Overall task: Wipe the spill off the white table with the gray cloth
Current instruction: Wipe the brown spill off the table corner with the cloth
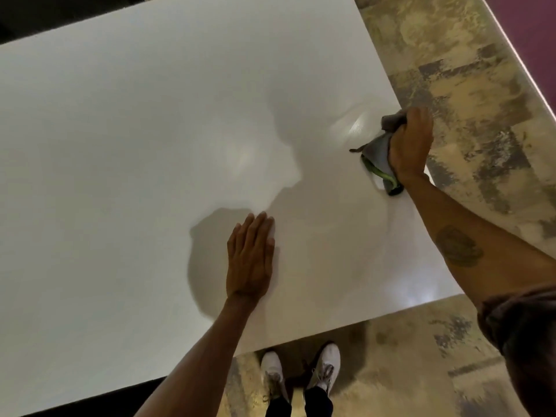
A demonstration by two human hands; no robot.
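The right hand (pixel 410 145) has its fingers curled tight round the bunched gray cloth (pixel 379 158), pressed to the white table (pixel 150 130) at its three o'clock edge. A glossy wet patch (pixel 359 127) just beside it at eleven o'clock suggests wiping is unfinished. The left hand (pixel 251 257) lies flat, fingers together, empty, at six o'clock, bracing.

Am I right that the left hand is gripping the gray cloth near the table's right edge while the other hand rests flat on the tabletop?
Not quite: the head view shows the right hand gripping the gray cloth near the right edge of the white table. The left hand is the one resting flat on the tabletop.
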